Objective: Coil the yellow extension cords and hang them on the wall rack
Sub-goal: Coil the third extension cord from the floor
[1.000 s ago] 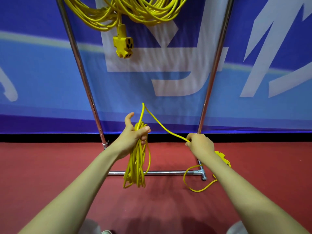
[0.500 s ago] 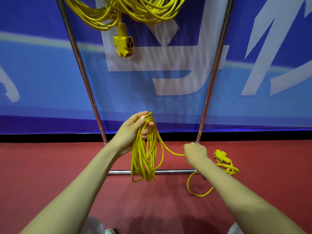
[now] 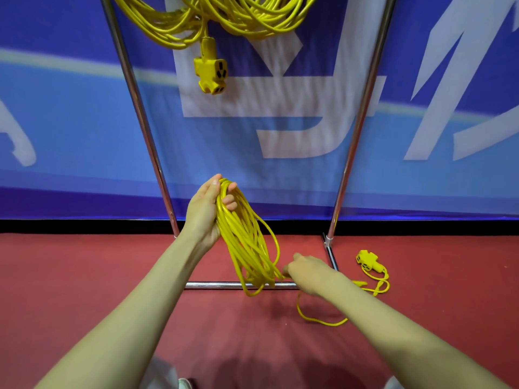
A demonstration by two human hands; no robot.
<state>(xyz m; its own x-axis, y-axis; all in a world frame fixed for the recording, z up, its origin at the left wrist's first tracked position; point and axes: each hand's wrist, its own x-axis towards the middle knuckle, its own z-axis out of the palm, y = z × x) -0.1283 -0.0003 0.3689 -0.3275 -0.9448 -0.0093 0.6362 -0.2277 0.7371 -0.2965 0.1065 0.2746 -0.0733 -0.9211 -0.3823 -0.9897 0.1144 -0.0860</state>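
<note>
Now that another loop has joined the coil (image 3: 247,242) the left hand (image 3: 206,213) is gripping, the right hand (image 3: 307,272) is pinching the tail (image 3: 317,320) lower down; little is lying loose on the floor (image 3: 84,276).

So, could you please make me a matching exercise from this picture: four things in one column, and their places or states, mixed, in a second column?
Column one
1 left hand
2 right hand
3 loose socket end
4 finished coils

Column two
A lies on the red floor
B high up between the rack poles
C grips the bundle of loops
D pinches the trailing strand

Pairs: 1-C, 2-D, 3-A, 4-B
</note>
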